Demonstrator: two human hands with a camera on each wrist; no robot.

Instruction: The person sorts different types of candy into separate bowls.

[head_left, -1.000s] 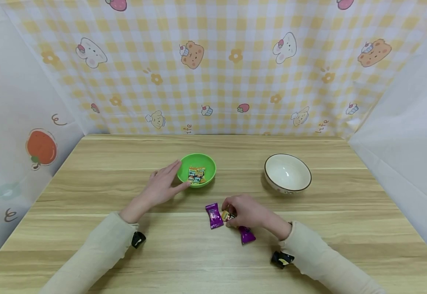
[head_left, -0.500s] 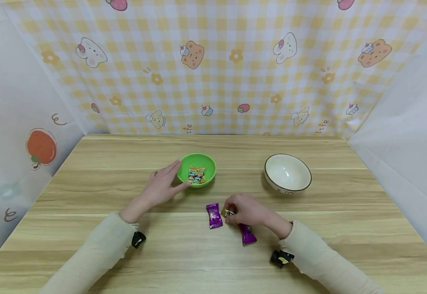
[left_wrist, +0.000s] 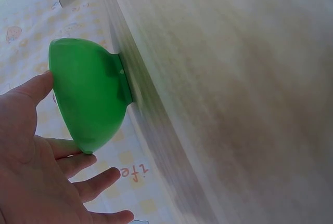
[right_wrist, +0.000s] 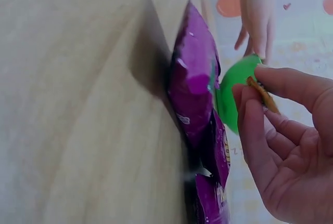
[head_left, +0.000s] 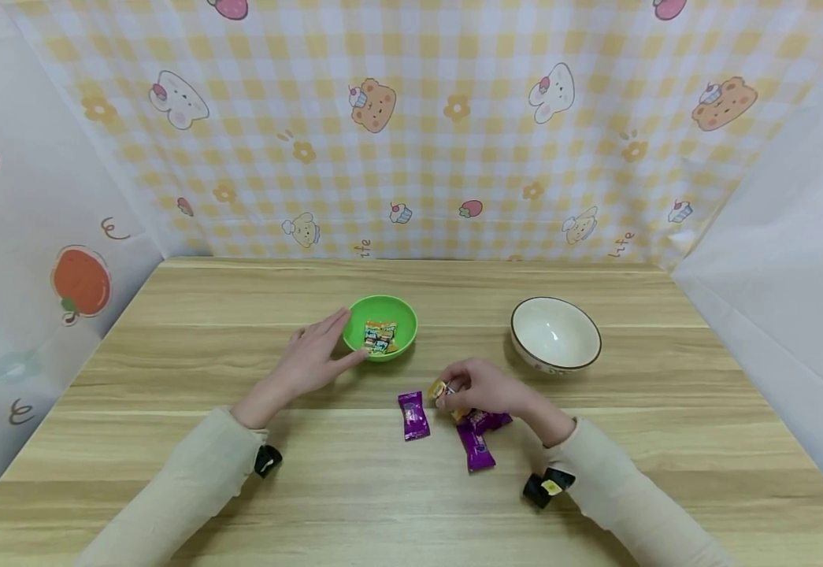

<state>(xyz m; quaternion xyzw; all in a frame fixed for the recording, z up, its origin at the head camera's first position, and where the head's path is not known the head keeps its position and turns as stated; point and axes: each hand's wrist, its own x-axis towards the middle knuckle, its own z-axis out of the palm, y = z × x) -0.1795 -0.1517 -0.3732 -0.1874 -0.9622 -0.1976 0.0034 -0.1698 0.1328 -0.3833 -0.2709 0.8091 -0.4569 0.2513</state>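
My right hand [head_left: 485, 387] pinches a small yellow-orange wrapped candy [right_wrist: 264, 96] between thumb and fingertips, just above the table. Beneath and beside it lie purple wrapped candies: a left one [head_left: 413, 416], a lower one [head_left: 476, 450] and one partly hidden under the hand [head_left: 491, 420]. A bit of yellow wrapper shows there too; whether it belongs to the held candy, I cannot tell. My left hand [head_left: 312, 356] touches the rim of a green bowl [left_wrist: 88, 94] with extended thumb and fingers. Several yellow-and-teal candy packets [head_left: 380, 337] lie inside that bowl.
A white bowl [head_left: 555, 332] with a dark rim stands at the back right of the wooden table [head_left: 276, 504]. Behind the table hangs a yellow checked cloth [head_left: 425, 142]. White sheets rise at both sides.
My right hand has lifted slightly and moved away from my body with the yellow-orange candy, uncovering more of the purple candies. The left hand and the green bowl have stayed in place.
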